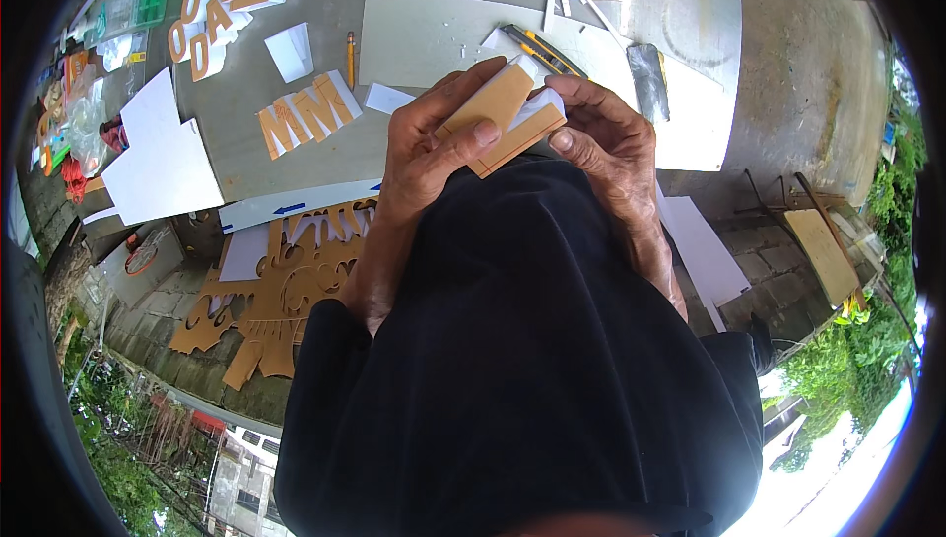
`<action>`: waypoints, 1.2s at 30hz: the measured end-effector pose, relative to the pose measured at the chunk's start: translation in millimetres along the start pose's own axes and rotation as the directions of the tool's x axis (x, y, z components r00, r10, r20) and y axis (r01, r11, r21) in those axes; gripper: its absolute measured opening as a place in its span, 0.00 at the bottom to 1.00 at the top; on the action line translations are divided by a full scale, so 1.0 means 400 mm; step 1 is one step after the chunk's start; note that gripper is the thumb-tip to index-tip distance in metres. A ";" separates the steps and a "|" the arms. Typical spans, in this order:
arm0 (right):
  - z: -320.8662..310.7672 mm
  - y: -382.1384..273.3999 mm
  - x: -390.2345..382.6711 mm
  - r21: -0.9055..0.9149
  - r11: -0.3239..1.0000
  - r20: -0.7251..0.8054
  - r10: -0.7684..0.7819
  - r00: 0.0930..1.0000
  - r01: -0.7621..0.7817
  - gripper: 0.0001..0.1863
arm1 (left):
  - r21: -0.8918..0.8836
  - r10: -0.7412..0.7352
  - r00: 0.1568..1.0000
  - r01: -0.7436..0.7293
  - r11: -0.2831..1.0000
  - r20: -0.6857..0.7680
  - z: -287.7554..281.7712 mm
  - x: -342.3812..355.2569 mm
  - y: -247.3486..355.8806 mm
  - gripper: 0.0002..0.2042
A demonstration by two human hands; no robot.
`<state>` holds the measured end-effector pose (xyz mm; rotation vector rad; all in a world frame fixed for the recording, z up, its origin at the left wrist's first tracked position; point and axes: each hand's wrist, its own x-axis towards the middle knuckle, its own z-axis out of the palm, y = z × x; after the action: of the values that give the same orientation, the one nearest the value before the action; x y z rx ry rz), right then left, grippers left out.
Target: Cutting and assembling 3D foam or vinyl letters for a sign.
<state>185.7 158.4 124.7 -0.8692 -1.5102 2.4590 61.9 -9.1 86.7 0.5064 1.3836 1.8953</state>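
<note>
Between my hands is a block letter (496, 103) with a brown face and white side strips, its two arms meeting at a corner like an L or V. My left hand (419, 148) grips one arm, the thumb pressed on the brown face. At the other arm, my right hand (621, 148) pinches the white edge between thumb and fingers. Just beyond lies a yellow-and-black utility knife (544, 51) on a white sheet (424, 34). Two brown-faced M letters (313, 115) rest on the table to the left, near a pencil (351, 59).
More block letters (222, 10) are grouped at the far left. White offcuts (291, 51) and strips are scattered on the grey table (296, 177). A white sheet (163, 158) lies at the left edge. Cut-out brown board (286, 291) sits below the table edge. A dark flat piece (648, 82) lies right.
</note>
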 end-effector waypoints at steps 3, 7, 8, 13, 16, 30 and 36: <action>-0.009 0.011 0.003 -0.019 1.000 0.018 -0.016 1.000 0.016 0.24 | -0.055 0.007 1.000 -0.008 0.998 -0.013 0.003 -0.009 -0.006 0.26; -0.033 0.036 0.022 0.054 0.997 0.085 -0.054 0.995 0.050 0.19 | -0.358 -0.118 0.993 0.103 0.928 -0.020 -0.013 -0.016 -0.024 0.24; -0.034 0.037 0.026 0.043 0.997 0.091 -0.071 0.993 0.067 0.18 | -0.475 -0.162 0.986 0.159 0.865 0.035 -0.024 -0.016 -0.036 0.23; -0.042 0.046 0.048 0.078 0.991 0.111 -0.120 0.987 0.111 0.15 | -0.715 -0.231 0.969 0.219 0.664 0.082 -0.040 -0.014 -0.080 0.21; -0.044 0.045 0.053 0.037 0.991 0.106 -0.133 0.985 0.130 0.13 | -0.788 -0.225 0.966 0.237 0.568 0.128 -0.039 -0.009 -0.092 0.21; -0.046 0.045 0.061 0.055 0.993 0.086 -0.107 0.991 0.103 0.13 | -0.812 -0.239 0.964 0.232 0.535 0.118 -0.031 -0.006 -0.106 0.21; -0.063 0.060 0.069 0.220 0.974 0.133 -0.090 0.987 0.059 0.13 | -0.528 -0.154 0.988 0.143 0.837 0.024 -0.006 -0.005 -0.060 0.21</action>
<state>180.7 177.0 84.9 -0.5993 -1.2578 2.6141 69.4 -8.3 63.8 0.0993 0.8185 2.0415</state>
